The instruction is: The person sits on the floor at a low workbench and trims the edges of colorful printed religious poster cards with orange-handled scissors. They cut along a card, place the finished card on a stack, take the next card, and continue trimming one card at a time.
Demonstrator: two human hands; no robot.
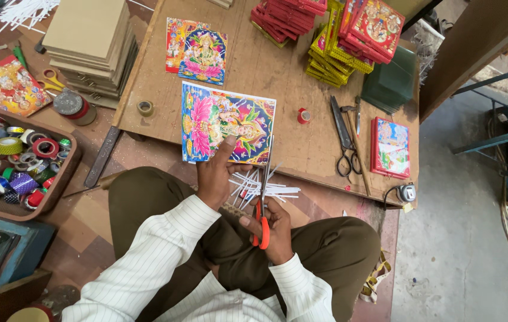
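On the low wooden board [266, 71], left hand [215, 173] presses fingers flat on the colourful print [227, 122], partly covering its near edge. Just right, right hand [275, 229] grips orange-handled scissors [263, 197]; blades cross the print's edge. White strips [266, 185] beneath, partly hidden.

Craft workshop, stacked picture frames [349, 36] (bright prints), tape rolls [12, 161]

Long white shirt sleeves with thin dark stripes run down both arms, buttoned cuffs sitting at the wrists. The left hand [215, 179] and right hand [275, 229] are bare, no rings or watch showing. Below, plain olive-brown trousers cover both legs.
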